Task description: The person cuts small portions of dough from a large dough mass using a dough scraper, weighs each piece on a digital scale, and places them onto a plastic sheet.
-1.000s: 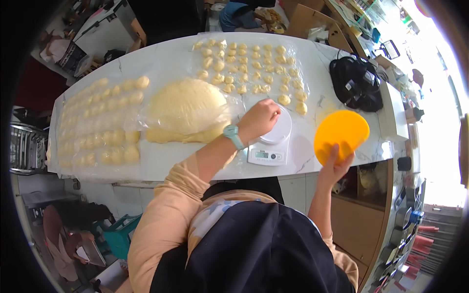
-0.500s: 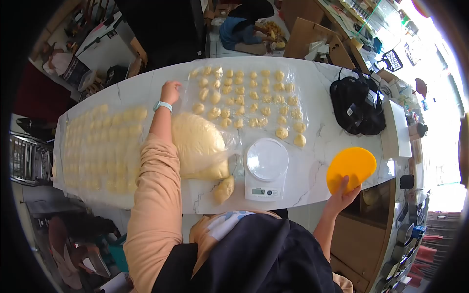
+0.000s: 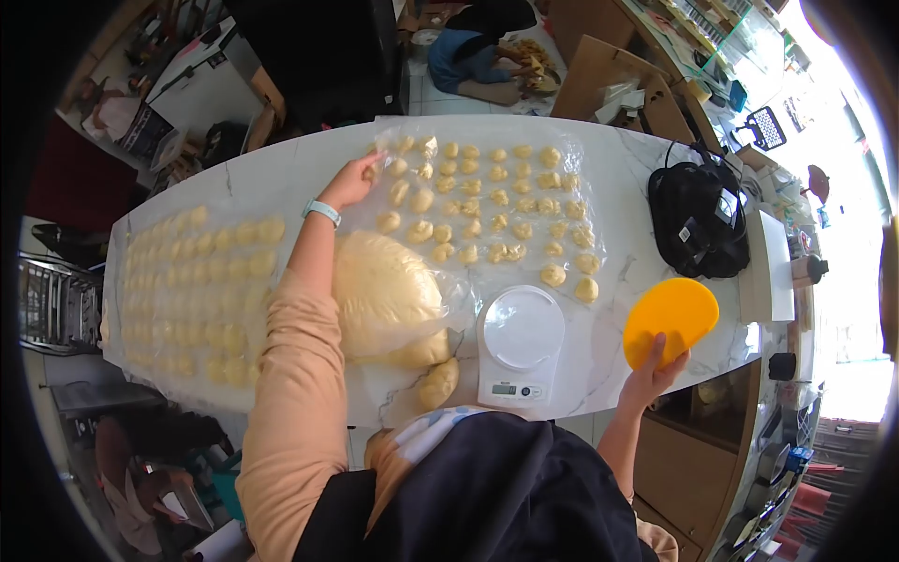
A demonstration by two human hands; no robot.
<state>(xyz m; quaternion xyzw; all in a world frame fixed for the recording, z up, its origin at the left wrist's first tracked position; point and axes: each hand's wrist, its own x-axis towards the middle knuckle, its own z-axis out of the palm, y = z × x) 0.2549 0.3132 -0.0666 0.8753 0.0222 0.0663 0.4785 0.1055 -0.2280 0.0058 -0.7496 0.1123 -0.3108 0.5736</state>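
My left hand (image 3: 354, 181), with a watch on the wrist, reaches to the left edge of a clear plastic sheet (image 3: 585, 150) that carries rows of small dough balls (image 3: 499, 172). Its fingers stretch out beside a dough ball at the far left corner; nothing shows in them. In my right hand (image 3: 650, 379) a yellow dough scraper (image 3: 670, 320) is held up over the table's right part, thumb on its face. Under my left forearm's right side lies a big dough mass (image 3: 389, 286) partly covered in plastic. A loose dough piece (image 3: 438, 384) sits at its near end, by a white kitchen scale (image 3: 521, 342).
More dough balls (image 3: 201, 290) lie under plastic on the marble-look table's left side. A black bag (image 3: 698, 215) and a white box (image 3: 766, 267) stand at the right. Beyond the far edge, a person (image 3: 473, 56) crouches on the floor.
My left hand has moved right and now reaches the sheet's edge by the corner dough ball. The scraper stays in my right hand. The view has shifted slightly.
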